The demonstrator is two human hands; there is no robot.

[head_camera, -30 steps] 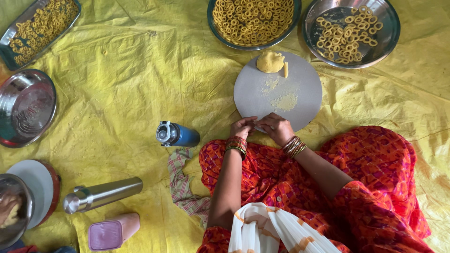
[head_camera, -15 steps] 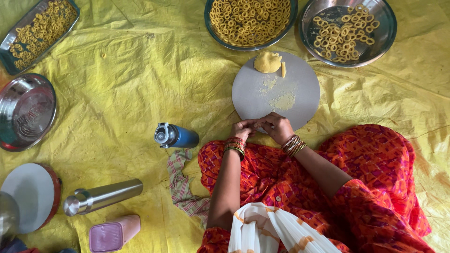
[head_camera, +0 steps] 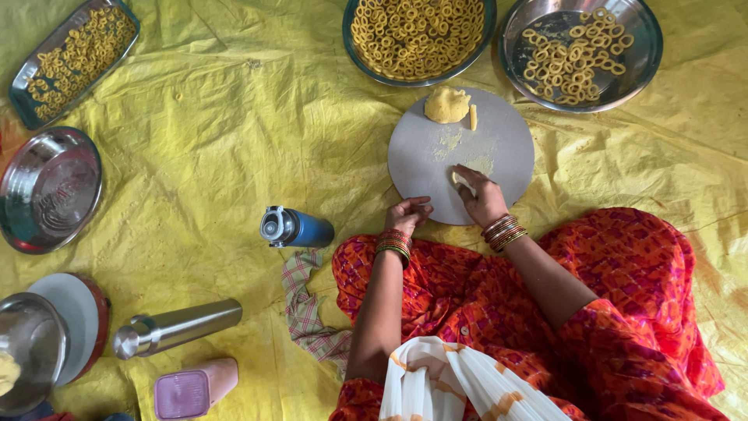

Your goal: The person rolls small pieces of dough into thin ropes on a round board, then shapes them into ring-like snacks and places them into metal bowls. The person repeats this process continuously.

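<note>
We see the right hand (head_camera: pixel 481 195) lying palm-down on the near part of a round grey board (head_camera: pixel 499 152), its fingers pressed together over a small piece of pale dough (head_camera: pixel 460 180) that peeks out at the fingertips. The left hand (head_camera: pixel 407 214) rests at the board's near edge with the fingers loosely curled and nothing visible in them. Both wrists carry red and gold bangles (head_camera: pixel 504 231). On the far side of the board sits a larger lump of yellow dough (head_camera: pixel 446 104) with a thin sliver of dough just beside it, and scattered crumbs lie between the lump and the right hand. Beyond the board stand two round steel plates: one (head_camera: pixel 358 47) heaped with yellow dough rings, the other (head_camera: pixel 647 39) partly filled with them. A rectangular tray (head_camera: pixel 23 109) of rings sits far left, with a round steel dish (head_camera: pixel 51 189) below it. Near the left hand a blue bottle (head_camera: pixel 296 228) lies on its side on the yellow sheet (head_camera: pixel 218 140), with a checked cloth (head_camera: pixel 308 312), a steel flask (head_camera: pixel 178 327) and a pink box (head_camera: pixel 195 388) nearer us.
</note>
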